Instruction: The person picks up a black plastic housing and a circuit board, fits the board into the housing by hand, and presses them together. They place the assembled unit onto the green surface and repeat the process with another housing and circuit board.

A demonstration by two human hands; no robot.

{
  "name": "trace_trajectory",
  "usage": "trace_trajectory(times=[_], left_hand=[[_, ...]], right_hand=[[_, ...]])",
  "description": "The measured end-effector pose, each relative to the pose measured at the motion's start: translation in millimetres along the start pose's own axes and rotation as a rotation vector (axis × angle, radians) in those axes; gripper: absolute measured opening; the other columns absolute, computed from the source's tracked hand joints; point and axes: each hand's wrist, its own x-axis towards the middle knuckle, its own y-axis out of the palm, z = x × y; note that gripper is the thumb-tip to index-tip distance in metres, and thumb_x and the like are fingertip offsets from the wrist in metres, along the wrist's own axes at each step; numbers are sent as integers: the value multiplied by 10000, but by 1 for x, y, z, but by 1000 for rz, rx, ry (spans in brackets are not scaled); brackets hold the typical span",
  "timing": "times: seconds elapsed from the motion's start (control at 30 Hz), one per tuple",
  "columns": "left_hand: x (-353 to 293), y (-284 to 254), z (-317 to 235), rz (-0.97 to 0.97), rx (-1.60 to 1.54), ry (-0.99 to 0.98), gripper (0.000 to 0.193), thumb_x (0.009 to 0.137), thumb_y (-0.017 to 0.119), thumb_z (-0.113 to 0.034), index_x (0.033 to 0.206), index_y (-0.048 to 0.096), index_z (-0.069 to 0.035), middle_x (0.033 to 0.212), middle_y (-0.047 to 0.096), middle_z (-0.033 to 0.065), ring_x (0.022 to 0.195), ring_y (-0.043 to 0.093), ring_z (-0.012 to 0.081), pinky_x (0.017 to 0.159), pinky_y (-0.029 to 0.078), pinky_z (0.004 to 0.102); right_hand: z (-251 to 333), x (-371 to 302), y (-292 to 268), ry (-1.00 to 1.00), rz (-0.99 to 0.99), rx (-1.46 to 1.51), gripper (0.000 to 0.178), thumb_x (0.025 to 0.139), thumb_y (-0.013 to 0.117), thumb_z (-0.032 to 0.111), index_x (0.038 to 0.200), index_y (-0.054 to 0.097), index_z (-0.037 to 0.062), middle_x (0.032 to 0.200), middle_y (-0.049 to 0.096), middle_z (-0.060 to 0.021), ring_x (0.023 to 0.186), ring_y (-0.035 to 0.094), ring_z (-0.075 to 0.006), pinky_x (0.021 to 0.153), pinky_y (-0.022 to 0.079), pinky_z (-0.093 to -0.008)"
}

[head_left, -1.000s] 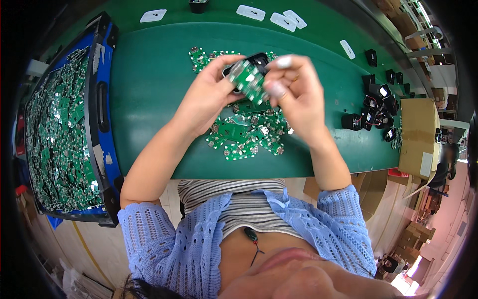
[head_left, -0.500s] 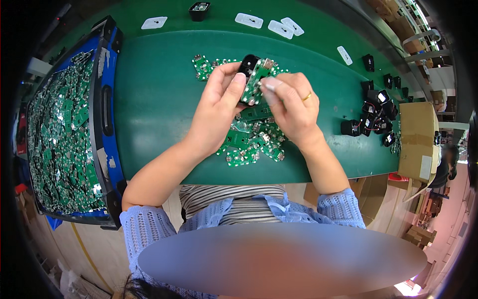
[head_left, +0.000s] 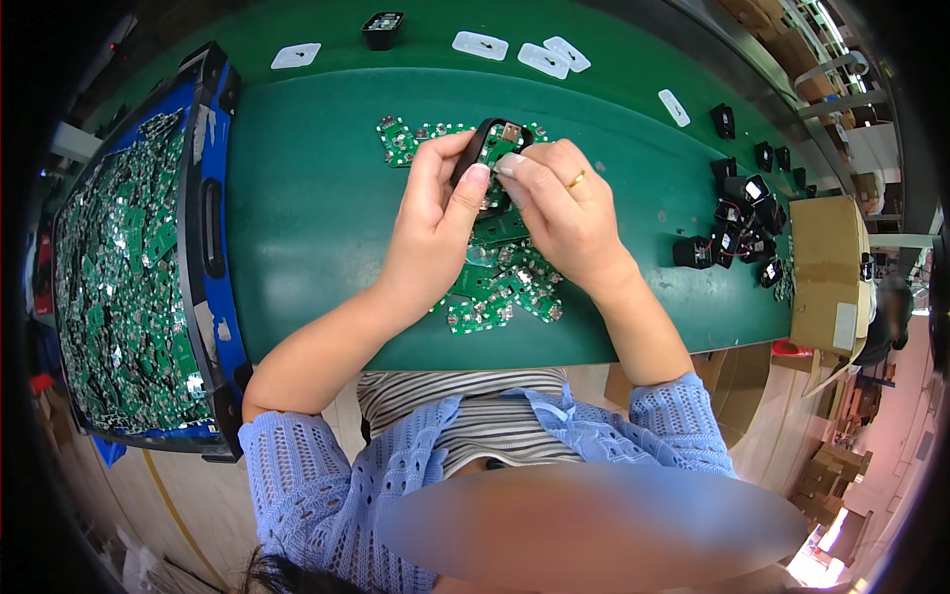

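from where i stand, one long green table (head_left: 327, 228) takes up most of the space. on its left is one blue-and-black bin (head_left: 224, 317), heaped with green boards, far too many to count. one brown box (head_left: 824, 262) stands at the right end.

two bare hands are at work over the middle, near each other. the left hand (head_left: 435, 213) is wrapped around one black case (head_left: 479, 141), held tilted above the table, thumb along its near side. one green board (head_left: 500, 148) sits in the mouth of that case. the right hand (head_left: 564, 208) has thumb and forefinger drawn together at the board; i cannot tell whether they pinch it or only press.

to the right lies one pile of black cases (head_left: 734, 218), too tangled to count, and at least five more stand loose behind it. one black tub (head_left: 383, 40) with something pale inside sits at the back. i count five white cards (head_left: 480, 46) along the far side, two of them overlapping. below the hands is one heap of loose boards (head_left: 480, 315), overlapping beyond counting. one gold ring (head_left: 576, 179) is on a right finger.
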Motion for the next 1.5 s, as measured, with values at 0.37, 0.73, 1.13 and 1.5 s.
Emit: trace_trajectory(times=[0.37,0.73,1.13,1.5], left_hand=[[15,2,-8,-10,-3,52,282,878,495,-73,1129,389,-1,1051,522,85,936,506,112,776,433,244],[86,51,-2,229,228,208,244,899,486,-130,1089,419,7,1005,559,88,929,524,117,812,419,255],[256,80,74,106,817,33,389,746,602,-318,948,632,12,873,636,125,795,588,210,742,435,295],[153,117,47,490,912,628,384,783,602,-315,1041,556,-35,986,559,162,894,544,289,782,438,378]], right_hand=[[4,-10,4,703,93,725,427,806,606,159,1175,443,20,1010,495,-62,879,495,-136,724,435,-275],[-37,-1,-27,861,-268,953,373,822,577,118,1162,462,17,996,542,-59,902,504,-128,784,446,-276],[-62,-85,-177,626,532,-519,775,578,745,121,1270,399,145,1263,433,-104,1176,386,-312,965,358,-386],[-44,-131,-166,890,468,-178,565,682,690,107,1170,408,70,1069,507,-122,938,522,-294,799,449,-358]])
